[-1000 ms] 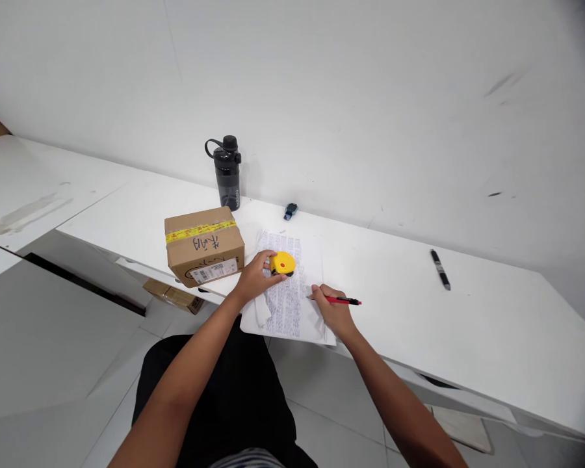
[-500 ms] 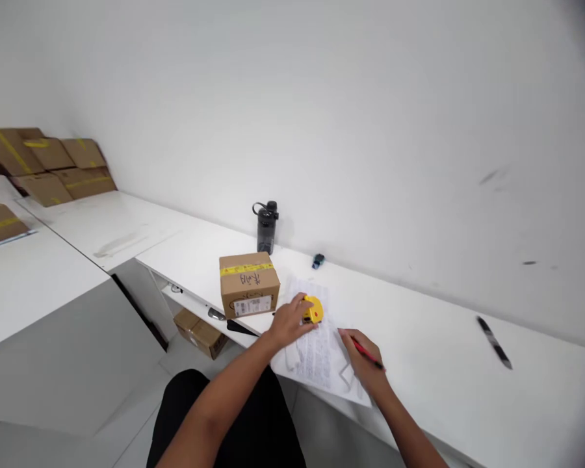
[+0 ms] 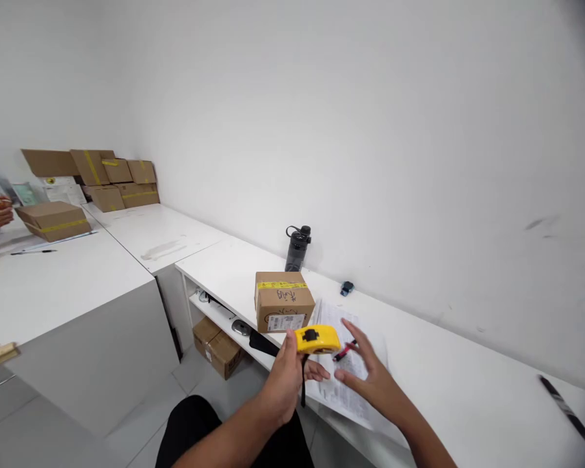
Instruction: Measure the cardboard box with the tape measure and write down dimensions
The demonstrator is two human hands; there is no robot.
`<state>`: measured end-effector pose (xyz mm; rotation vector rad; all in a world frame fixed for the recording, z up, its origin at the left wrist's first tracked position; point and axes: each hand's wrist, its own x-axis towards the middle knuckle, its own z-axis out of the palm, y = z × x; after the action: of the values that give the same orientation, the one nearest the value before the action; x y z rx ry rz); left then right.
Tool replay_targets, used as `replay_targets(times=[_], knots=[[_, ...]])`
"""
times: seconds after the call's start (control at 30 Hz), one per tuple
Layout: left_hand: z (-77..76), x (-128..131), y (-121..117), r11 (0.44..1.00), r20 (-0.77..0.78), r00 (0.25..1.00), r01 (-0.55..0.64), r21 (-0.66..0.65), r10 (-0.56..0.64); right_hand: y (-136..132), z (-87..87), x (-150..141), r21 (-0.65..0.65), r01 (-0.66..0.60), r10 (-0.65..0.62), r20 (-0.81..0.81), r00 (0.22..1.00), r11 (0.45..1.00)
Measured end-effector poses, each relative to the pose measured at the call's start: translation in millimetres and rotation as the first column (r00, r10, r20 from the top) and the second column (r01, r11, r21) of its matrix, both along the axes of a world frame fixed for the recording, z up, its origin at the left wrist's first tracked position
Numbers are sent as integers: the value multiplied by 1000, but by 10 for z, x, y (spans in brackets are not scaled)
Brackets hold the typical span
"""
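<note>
Left hand point(image 3: 285, 380) holding up a yellow tape measure point(image 3: 326, 337) near the front of a white desk point(image 3: 429, 370), right hand point(image 3: 373, 377) beside it

The left grip is closed on one end of the tape measure, a black strap point(image 3: 303, 385) hanging down; the right grip is empty, thumb and fingers spread wide, near a red pen point(image 3: 341, 353) and printed papers point(image 3: 344, 393); a taped cardboard box point(image 3: 281, 300) stands just behind, a dark bottle point(image 3: 297, 250) beyond

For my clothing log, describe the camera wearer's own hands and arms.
The left hand and right hand are ungloved, with no rings or wristbands visible. Both forearms are bare as far as they show, with no sleeves in view. Black legwear shows below.
</note>
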<state>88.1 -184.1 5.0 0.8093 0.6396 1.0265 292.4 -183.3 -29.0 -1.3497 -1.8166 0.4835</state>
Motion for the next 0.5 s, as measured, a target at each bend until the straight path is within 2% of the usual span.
replay_targets(times=[0.03, 0.1, 0.13, 0.2, 0.3, 0.37, 0.5], knots=[[59, -70, -22, 995, 33, 994, 101, -24, -100, -38, 97, -161, -64, -128, 121, -108, 987, 990], [132, -203, -34, 975, 57, 973, 223, -7, -223, -77, 230, -459, -123, -298, 249, -306, 919, 947], [145, -265, -26, 974, 37, 973, 227, 18, -228, -76, 275, -587, -123, -334, 267, -379, 886, 935], [133, -385, 13, 980, -64, 981, 189, 58, -185, -46, 348, -788, -104, -324, 246, -451, 858, 940], [88, -578, 107, 990, -262, 961, 116, 85, -90, 11, 450, -950, -91, -231, 178, -396, 901, 969], [87, -714, 178, 988, -332, 943, 85, 130, -38, 29, 520, -984, -94, -220, 178, -332, 926, 971], [189, -945, 338, 977, -293, 948, 168, 130, -124, 94, 652, -930, -142, -295, 255, -246, 935, 945]])
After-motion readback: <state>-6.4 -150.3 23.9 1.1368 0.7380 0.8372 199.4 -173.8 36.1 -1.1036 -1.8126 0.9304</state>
